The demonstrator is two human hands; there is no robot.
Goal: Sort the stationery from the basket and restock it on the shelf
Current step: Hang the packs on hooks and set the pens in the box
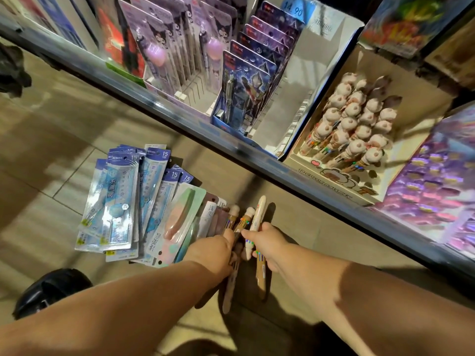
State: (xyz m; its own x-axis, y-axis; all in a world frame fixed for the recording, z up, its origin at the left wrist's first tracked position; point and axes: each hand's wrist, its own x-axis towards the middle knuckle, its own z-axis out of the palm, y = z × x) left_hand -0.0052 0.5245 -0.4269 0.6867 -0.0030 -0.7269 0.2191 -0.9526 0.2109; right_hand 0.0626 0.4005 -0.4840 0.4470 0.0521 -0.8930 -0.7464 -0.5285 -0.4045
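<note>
while the packaged goods lie sorted into a fan on the floor, the step in hand looks to be gathering the loose multicolour pens (246, 227) – the plush-topped kind – before they go up to the shelf. both hands sit at lower centre of the frame, side by side and nearly touching. the left hand (213, 253) is curled shut around a bundle of these pens, whose ends poke out above the knuckles and trail below the wrist. the right hand (270, 246) is closed on a few more, one cream-coloured pen (257, 214) standing up past its fingers; exactly how many each hand holds i cannot tell, since the bundles overlap between them.

just left of the hands, touching or nearly so, lie the pastel blister packs (180, 222), and further toward the left centre the blue ruler packs (120, 201), spread on the floor tiles (51, 140). no basket is clearly in view; a dark rounded thing at lower left is too unclear to name.

the matching home for the pens seems plain – the open display box (334, 176) at right centre on the shelf, already holding a cluster of the same plush-topped pens (357, 124) standing upright. the shelf edge (180, 116) runs diagonally from upper left to lower right, well above the hands.

the next move, as i judge it, calls for squaring the pens into one hand with tops all one way, then lifting up and to the right over the shelf rail and standing them in the box's free slots, without knocking the ones already there.
</note>
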